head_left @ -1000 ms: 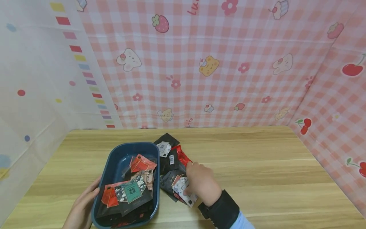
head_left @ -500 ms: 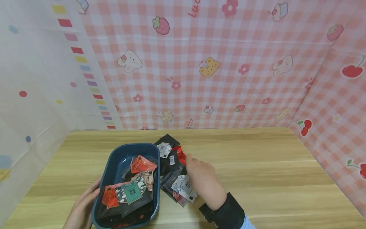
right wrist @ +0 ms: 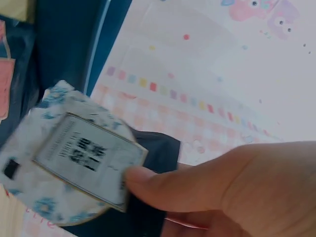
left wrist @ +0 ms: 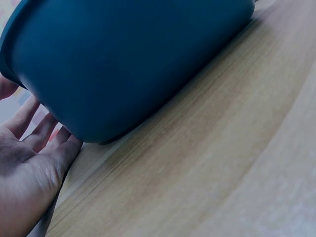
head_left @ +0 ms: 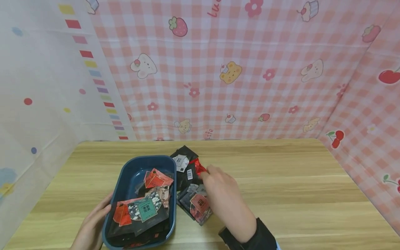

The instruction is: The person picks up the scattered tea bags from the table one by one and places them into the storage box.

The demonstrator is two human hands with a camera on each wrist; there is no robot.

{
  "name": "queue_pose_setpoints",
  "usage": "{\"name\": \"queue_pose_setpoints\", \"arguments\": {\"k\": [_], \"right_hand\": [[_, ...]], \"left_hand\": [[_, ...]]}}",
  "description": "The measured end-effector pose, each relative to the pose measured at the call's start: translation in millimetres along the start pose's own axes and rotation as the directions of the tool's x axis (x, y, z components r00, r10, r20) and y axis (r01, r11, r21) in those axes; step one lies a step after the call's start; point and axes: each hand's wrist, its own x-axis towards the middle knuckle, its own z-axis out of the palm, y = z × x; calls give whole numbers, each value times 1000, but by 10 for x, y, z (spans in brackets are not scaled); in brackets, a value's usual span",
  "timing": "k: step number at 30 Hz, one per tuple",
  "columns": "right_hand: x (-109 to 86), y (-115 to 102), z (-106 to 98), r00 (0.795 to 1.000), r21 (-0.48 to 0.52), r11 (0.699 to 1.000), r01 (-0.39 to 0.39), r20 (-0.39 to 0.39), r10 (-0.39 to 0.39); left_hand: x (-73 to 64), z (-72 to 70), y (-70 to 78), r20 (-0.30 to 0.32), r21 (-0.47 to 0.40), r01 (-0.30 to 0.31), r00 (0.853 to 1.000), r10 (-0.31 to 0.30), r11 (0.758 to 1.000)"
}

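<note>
My right hand (head_left: 223, 194) pinches a tea packet (right wrist: 81, 153) with a white and blue flowered label between thumb and fingers. In the head view that packet is mostly hidden by the hand. Under and beside the hand lies a loose pile of packets: one with a red label (head_left: 200, 205), a shiny red one (head_left: 199, 167) and black ones (head_left: 189, 173). My left hand (head_left: 93, 222) rests against the left side of a dark blue bin (head_left: 118, 177), its extended fingers (left wrist: 42, 136) touching the outer wall. Inside the bin are several tea packets, including one with a green label (head_left: 147, 209).
The bin stands on a wood-grain table (head_left: 275, 187), left of the packet pile. A pink checked cloth (head_left: 218, 97) hangs behind the table, and a white dotted cloth (head_left: 47, 125) hangs at the left.
My right hand has lifted the white and blue packet off the pile, and the red-labelled packet beneath now shows. My left hand and the bin have stayed in place.
</note>
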Motion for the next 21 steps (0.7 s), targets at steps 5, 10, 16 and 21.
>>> {"name": "queue_pose_setpoints", "arguments": {"k": [5,10,16,21], "right_hand": [[-34,-100,-46,990,50,998,37,-138,-30],[-30,-217,-3,958,50,991,125,-264,-107],[-40,-393,115,915,45,967,253,-337,-223],[-54,-473,220,853,12,928,373,-398,-338]], "left_hand": [[-13,2,4,19,-15,1,1000,-1,1000],[-17,4,1,37,-39,-22,999,24,999],[-3,-9,-16,56,-70,-55,997,59,996],[-5,-2,-15,41,-48,-58,997,60,997]]}}
